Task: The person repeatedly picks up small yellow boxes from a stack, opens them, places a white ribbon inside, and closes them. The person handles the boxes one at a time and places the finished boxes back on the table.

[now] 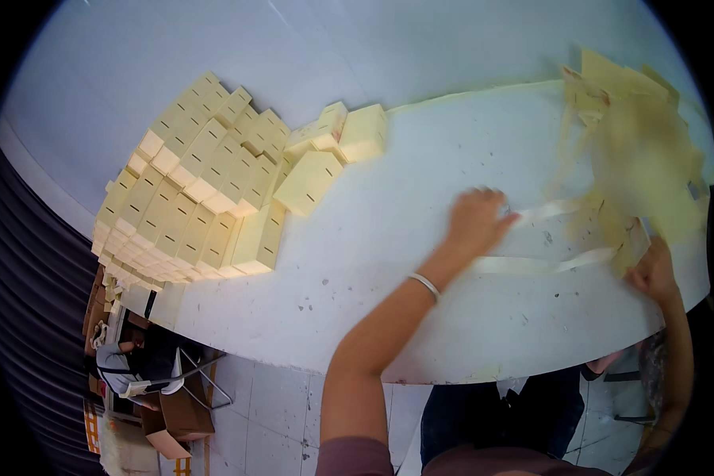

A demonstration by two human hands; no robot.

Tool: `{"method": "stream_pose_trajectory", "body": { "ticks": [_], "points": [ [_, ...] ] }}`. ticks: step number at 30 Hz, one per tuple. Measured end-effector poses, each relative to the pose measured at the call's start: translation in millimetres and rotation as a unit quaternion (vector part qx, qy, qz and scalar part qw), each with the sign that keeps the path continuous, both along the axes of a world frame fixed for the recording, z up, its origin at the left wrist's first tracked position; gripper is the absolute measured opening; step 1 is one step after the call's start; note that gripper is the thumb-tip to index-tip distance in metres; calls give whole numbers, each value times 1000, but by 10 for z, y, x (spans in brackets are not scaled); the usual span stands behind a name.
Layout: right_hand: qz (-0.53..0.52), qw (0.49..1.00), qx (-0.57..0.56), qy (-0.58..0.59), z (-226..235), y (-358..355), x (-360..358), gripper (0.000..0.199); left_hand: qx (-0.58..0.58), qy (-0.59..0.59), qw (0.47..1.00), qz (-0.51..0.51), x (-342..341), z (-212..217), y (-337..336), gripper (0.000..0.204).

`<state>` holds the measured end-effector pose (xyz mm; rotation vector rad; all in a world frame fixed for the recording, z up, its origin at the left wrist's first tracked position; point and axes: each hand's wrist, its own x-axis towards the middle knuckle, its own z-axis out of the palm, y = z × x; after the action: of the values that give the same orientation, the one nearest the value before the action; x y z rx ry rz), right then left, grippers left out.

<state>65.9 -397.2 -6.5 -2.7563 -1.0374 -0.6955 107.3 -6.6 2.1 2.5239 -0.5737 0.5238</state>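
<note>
Over the right half of the table, my left hand (474,220), with a white band at its wrist, pinches the end of a pale ribbon-like strip (551,210). The strip stretches right to a pale yellow sheet of card or paper (646,159), which is smeared by motion. A second pale strip (543,262) trails across the tabletop, nearer to me. My right hand (655,271) is closed at the lower edge of the yellow sheet, on the far right. How its fingers grip the sheet is partly hidden.
Many pale yellow boxes with dark slots (190,194) are stacked on the left of the white table (389,238). More yellow sheets (611,75) lie at the far right against the wall. Beyond the table's left end, a person (127,365) sits near an open cardboard box (184,414).
</note>
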Motion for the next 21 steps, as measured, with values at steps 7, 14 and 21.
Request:
{"method": "stream_pose_trajectory", "body": {
  "ticks": [7, 14, 21],
  "points": [
    [-152, 979, 137, 5, -309, 128, -634, 56, 179, 100, 885, 417, 475, 91, 2491, 91],
    [-69, 977, 187, -79, -480, 955, -739, 35, -15, 112, 942, 317, 1001, -272, 4132, 88],
    [-101, 977, 166, -89, -420, 863, -827, 30, 91, 184, 909, 362, 1218, 175, 3499, 80]
  ]
}}
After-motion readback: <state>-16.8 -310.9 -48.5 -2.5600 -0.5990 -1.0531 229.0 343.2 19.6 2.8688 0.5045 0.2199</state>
